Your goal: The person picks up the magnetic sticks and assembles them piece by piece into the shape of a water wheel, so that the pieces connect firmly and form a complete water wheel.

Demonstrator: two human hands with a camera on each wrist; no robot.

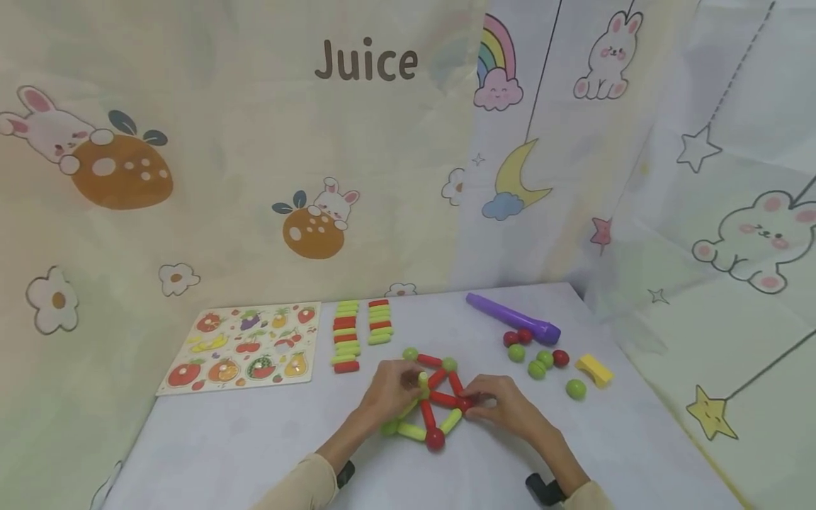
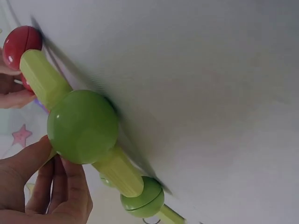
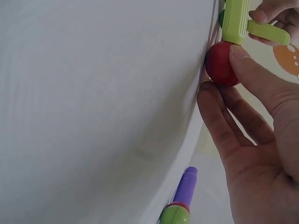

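In the head view your two hands meet low in the centre of the frame over a flat frame [image 1: 430,397] of red and green rods joined by balls, lying on the white table [image 1: 255,446]. Your left hand [image 1: 390,394] curls over the frame's left side, fingertips at a yellow-green rod, and your right hand [image 1: 503,405] pinches a red ball [image 1: 465,404] at the frame's right corner. Above left of the frame sit two rows of spare rods [image 1: 360,333], and further left a fruit puzzle [image 1: 245,347]. To the upper right lie a purple tube [image 1: 513,319], loose balls [image 1: 538,358] and a yellow block [image 1: 594,370]. In the left wrist view a big green ball [image 2: 82,126] fills the centre-left, with green rods running from it up to a red ball [image 2: 21,44] at upper left and down to another green ball [image 2: 142,199]; your left fingers [image 2: 46,182] at lower left touch the big ball, loosely curled. In the right wrist view your right thumb and fingers [image 3: 243,107] pinch the red ball [image 3: 219,63] at upper right, where a green rod [image 3: 235,21] joins it; the purple tube [image 3: 185,186] shows at the bottom edge.
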